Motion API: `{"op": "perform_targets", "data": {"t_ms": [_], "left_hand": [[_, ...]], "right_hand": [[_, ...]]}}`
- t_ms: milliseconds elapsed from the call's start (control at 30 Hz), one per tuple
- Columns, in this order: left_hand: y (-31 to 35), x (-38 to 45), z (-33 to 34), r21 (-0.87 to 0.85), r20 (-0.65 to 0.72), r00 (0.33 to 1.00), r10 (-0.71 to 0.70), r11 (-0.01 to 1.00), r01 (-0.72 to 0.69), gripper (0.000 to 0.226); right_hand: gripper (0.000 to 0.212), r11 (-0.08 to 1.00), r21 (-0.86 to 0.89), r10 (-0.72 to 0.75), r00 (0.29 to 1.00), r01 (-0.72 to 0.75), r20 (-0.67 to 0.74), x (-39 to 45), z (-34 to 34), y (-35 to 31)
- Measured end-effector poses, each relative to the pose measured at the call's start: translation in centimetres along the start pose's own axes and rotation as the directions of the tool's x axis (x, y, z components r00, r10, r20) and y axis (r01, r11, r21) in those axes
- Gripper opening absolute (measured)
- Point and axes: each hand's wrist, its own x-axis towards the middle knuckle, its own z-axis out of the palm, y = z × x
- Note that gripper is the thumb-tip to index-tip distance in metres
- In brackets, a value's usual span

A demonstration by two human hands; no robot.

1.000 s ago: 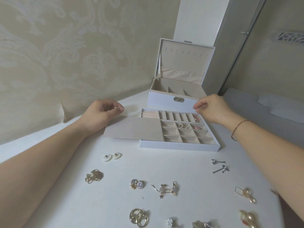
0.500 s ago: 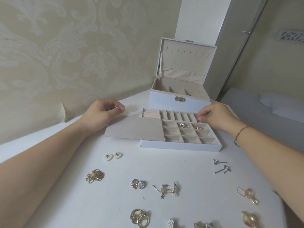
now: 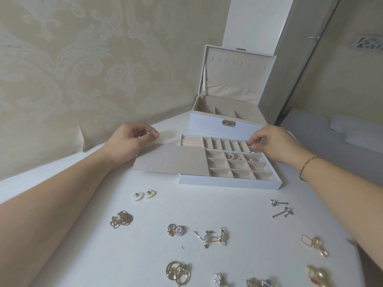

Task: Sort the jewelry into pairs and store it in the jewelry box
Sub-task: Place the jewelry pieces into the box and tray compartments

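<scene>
The white divided tray (image 3: 228, 184) lies in front of the open white jewelry box (image 3: 209, 125). My right hand (image 3: 275, 143) reaches over the tray's far right corner, fingertips pinched on a small pink earring (image 3: 252, 149) in the narrow end compartment. Sparkly rings (image 3: 234, 157) and another pink piece (image 3: 251, 159) sit in the compartments just below. Left of the tray, my left hand (image 3: 128, 141) rests with its fingers curled and thumb against the index finger; whether it holds anything small is unclear.
A beige flap (image 3: 174, 160) covers the tray's left half. Loose on the white table: white earrings (image 3: 144, 195), gold chain (image 3: 121, 218), round studs (image 3: 175, 230), star dangles (image 3: 215, 237), silver studs (image 3: 281, 208), gold hoops (image 3: 178, 273), gold rectangle earrings (image 3: 315, 244).
My right hand has come down from above the tray's far edge into its far right compartment. The left hand has stayed in place.
</scene>
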Motion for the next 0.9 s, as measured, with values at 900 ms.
{"op": "perform_targets", "data": {"t_ms": [900], "left_hand": [[-0.2,0.0,0.0,0.006,-0.005,1.0,0.007,1.0,-0.007,0.015]], "right_hand": [[0.018,1.0,0.018,0.009,1.0,-0.009,0.011,0.3,-0.1,0.5]]}}
